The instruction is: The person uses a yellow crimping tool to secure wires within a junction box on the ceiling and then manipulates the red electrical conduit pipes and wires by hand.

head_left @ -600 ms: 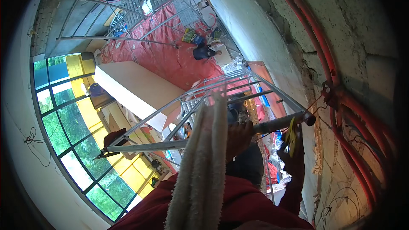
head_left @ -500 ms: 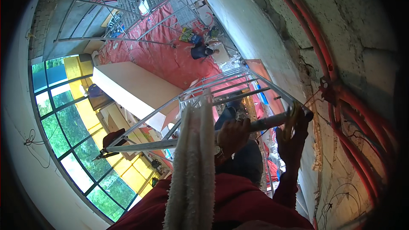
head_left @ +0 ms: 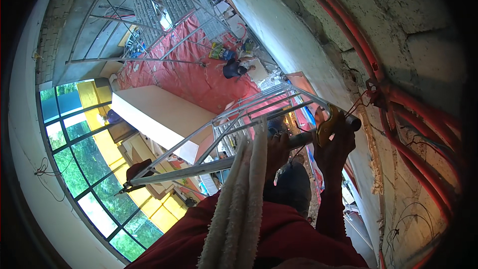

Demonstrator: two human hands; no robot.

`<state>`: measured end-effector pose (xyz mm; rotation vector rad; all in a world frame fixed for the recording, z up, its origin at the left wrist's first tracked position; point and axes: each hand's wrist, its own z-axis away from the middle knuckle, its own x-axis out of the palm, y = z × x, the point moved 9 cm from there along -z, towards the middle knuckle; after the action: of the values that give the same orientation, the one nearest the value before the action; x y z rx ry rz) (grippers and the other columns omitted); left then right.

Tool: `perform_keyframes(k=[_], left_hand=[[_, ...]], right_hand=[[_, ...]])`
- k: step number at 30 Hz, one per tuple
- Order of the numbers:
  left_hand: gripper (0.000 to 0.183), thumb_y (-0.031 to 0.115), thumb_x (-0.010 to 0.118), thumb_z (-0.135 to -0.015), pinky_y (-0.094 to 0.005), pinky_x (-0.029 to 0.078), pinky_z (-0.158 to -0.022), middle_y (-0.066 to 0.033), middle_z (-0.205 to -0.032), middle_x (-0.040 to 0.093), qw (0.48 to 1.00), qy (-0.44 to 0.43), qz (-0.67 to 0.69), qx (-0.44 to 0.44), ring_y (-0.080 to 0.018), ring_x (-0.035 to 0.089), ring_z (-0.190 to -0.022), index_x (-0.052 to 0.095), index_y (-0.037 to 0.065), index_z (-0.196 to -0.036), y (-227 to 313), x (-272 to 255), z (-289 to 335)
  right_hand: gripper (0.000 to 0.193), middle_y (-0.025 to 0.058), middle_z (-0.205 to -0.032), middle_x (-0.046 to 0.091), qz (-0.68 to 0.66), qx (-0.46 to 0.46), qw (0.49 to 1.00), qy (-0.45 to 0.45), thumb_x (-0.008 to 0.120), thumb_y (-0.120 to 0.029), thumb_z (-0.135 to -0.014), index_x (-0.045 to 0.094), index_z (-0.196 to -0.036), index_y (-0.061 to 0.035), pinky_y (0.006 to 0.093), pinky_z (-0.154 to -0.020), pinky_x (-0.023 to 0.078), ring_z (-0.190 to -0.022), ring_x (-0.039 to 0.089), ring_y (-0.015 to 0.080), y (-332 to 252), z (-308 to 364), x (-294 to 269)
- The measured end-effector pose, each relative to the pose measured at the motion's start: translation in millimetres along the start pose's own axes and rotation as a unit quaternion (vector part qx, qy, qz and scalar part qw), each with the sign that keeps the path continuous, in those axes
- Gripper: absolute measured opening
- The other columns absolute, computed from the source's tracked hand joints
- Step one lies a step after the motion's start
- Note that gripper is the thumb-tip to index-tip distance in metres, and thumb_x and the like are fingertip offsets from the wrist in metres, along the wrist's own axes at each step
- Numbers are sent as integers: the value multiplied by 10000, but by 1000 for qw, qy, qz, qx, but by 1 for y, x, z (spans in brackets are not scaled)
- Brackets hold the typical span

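My left hand [head_left: 277,153] is closed round a grey metal pipe [head_left: 209,166], the top rail of a scaffold frame, partly behind hanging strands. Near the pipe's right end, my right hand [head_left: 336,137] is closed on a curved yellow thing [head_left: 326,125], whose kind I cannot make out. Several fuzzy whitish strands [head_left: 236,204] hang close before the camera and cross the pipe. At the pipe's left end sits a dark tool [head_left: 138,172] with a thin pointed tip.
Red pipes and loose wires [head_left: 366,55] run along the rough wall at right. Far below, a person [head_left: 235,68] bends over a red sheet [head_left: 184,79]. A big pale box-like panel [head_left: 162,112] stands left, beside tall windows [head_left: 94,149]. More scaffold bars [head_left: 134,62] rise beyond.
The view has shifted, and the hanging strands have swung and now lean to the right. My right hand has turned, showing more of the yellow thing. My left hand stays on the pipe.
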<state>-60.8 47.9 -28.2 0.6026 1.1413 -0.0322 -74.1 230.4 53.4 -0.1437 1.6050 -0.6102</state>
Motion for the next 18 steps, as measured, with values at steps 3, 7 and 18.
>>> perform_keyframes(k=[3, 7, 18], left_hand=[[295, 227, 724, -858, -451, 532, -705, -113, -865, 680, 1000, 1, -14, -10, -304, 712, -769, 569, 74, -1057, 4, -3, -1], [265, 229, 714, -878, -450, 532, -688, -107, -821, 675, 1000, 9, 23, 0, -309, 706, -752, 576, 83, -1052, 9, -15, 1], [256, 273, 679, -943, -447, 526, -659, -91, -799, 663, 934, 73, -348, 37, -300, 689, -718, 592, 66, -1065, -11, 35, 17]], right_hand=[[898, 219, -1335, 527, 20, 28, 999, -42, 852, -287, -800, 399, -1518, 5, 543, -1010, 387, -1246, 513, 415, 4, 0, 5], [912, 233, -1356, 512, 20, -29, 999, 6, 852, -296, -799, 390, -1526, 3, 526, -991, 397, -1248, 501, 417, 0, 1, 5], [449, 151, -929, 609, -17, 43, 998, 52, 803, -241, -756, 614, -1124, -67, 507, -690, 479, -850, 626, 369, 31, -5, 29]])
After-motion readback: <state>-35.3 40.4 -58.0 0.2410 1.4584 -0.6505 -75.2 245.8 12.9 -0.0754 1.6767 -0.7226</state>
